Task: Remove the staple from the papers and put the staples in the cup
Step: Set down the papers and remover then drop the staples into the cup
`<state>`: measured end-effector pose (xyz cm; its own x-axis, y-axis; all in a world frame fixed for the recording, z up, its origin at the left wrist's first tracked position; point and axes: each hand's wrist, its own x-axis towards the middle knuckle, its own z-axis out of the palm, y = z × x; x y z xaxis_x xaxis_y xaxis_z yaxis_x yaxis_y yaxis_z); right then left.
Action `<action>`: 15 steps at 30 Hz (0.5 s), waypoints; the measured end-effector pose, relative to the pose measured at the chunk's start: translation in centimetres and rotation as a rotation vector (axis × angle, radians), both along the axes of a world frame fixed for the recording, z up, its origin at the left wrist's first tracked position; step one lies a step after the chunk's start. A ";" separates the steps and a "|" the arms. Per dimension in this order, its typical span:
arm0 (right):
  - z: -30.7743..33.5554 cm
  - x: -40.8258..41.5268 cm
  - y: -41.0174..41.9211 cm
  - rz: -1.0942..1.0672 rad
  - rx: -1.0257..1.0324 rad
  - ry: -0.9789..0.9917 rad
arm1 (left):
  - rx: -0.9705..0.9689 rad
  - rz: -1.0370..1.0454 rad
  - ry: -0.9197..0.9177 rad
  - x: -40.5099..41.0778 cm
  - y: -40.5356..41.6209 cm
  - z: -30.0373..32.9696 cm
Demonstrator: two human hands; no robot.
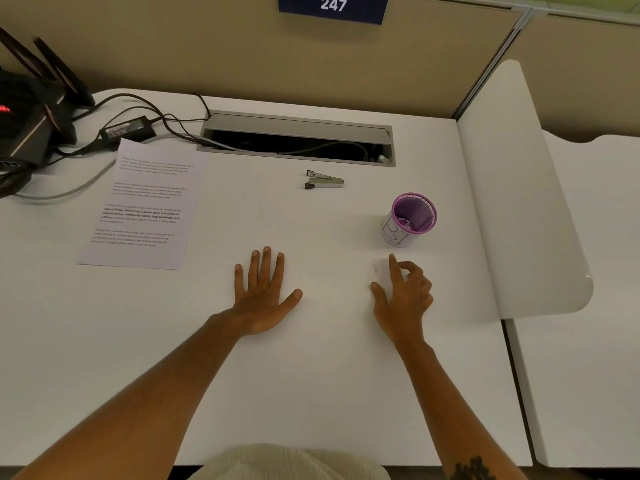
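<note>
white desk (329, 375) | beige partition (242, 57) | hands: left (265, 292) flat, right (403, 299) loosely curled, empty

We are seeing a white desk (311, 375) backed by a beige partition (242, 57) carrying a blue "247" sign (333, 6). A black power adapter (127, 129) with cables is lying far left beside dark equipment (24, 116); a cable tray (298, 140) is sitting open at the rear.

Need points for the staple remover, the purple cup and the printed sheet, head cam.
staple remover (325, 180), head view, on its metal body.
purple cup (400, 233), head view, on the outer wall below the rim.
printed sheet (145, 206), head view, on the middle of the page.
</note>
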<state>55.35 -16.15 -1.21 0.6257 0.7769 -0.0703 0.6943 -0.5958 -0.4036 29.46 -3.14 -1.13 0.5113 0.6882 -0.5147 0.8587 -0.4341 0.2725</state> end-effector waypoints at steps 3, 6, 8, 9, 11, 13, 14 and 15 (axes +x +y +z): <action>-0.2 1.6 0.1 -0.009 0.091 0.053 | 0.000 -0.005 0.008 -0.1 0.0 0.0; -0.3 2.2 0.8 0.002 0.160 0.116 | 0.001 -0.009 0.013 0.0 0.0 -0.1; -0.3 2.3 1.5 0.004 0.192 0.132 | 0.002 -0.007 0.015 0.0 0.1 -0.2; -0.4 2.3 1.8 0.002 0.205 0.134 | 0.001 -0.007 0.016 0.0 0.0 -0.2; -0.7 2.2 2.3 -0.006 0.224 0.129 | 0.001 -0.008 0.018 0.0 0.0 -0.2; -1.0 2.2 2.6 -0.025 0.249 0.123 | 0.002 -0.009 0.015 0.0 0.0 -0.3; -1.1 2.3 2.7 -0.036 0.263 0.128 | 0.002 -0.009 0.013 0.0 0.0 -0.2; -1.2 2.3 2.7 -0.047 0.276 0.138 | 0.002 -0.008 0.012 0.0 0.1 -0.2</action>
